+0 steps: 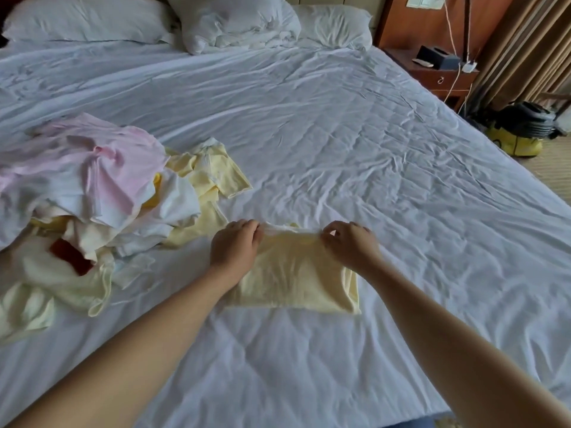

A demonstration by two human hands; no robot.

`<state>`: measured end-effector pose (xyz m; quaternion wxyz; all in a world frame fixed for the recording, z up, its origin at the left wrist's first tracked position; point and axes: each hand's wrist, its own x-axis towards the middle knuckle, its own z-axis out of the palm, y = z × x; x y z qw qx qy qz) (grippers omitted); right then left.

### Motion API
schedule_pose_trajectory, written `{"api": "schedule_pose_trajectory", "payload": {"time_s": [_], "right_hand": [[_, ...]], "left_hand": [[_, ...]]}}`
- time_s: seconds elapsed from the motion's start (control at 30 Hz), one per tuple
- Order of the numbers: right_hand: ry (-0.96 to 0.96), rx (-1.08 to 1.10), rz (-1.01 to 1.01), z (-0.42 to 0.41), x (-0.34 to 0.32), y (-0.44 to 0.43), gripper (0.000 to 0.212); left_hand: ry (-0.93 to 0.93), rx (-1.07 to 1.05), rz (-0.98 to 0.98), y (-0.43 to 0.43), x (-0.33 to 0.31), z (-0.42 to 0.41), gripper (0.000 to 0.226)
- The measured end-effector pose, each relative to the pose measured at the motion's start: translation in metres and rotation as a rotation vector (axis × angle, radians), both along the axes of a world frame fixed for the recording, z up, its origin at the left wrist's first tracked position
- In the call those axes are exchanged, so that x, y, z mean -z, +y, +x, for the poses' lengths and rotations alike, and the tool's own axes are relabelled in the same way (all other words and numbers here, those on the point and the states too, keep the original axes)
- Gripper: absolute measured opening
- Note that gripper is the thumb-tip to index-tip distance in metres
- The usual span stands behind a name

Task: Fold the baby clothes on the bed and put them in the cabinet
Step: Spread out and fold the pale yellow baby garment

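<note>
head camera looks down, close over bed [340,125].

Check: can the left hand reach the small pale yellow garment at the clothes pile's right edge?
Probably yes. The small pale yellow garment lies uncovered at the right edge of the pile, just beyond the left hand. That hand pinches the folded yellow cloth and must release it first.

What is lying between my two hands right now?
The head view shows the pale yellow baby garment there: its far edge stretches from the left hand to the right hand, both gripping it.
</note>
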<state>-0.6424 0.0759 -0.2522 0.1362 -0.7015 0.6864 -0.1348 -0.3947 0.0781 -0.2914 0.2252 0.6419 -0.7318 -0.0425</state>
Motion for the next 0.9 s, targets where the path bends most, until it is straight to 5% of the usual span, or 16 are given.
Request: {"api": "schedule_pose_trajectory", "payload": {"time_s": [0.27, 0.57, 0.77, 0.9], "right_hand": [[0.059, -0.056, -0.198, -0.012, 0.052, -0.004, 0.025], [-0.079, -0.128, -0.072, 0.018, 0.020, -0.014, 0.042], [-0.108, -0.121, -0.151, 0.023, 0.014, -0.015, 0.013], [-0.112, -0.166, -0.218, 0.018, 0.016, -0.012, 0.014]], "left_hand": [[0.132, 0.028, -0.152, -0.003, 0.032, 0.002, 0.029], [0.236, 0.095, -0.095, -0.010, 0.003, -0.002, 0.021], [0.160, 0.173, -0.078, -0.016, -0.004, 0.001, 0.013], [0.114, 0.214, -0.156, -0.015, -0.007, 0.002, 0.019]]}}
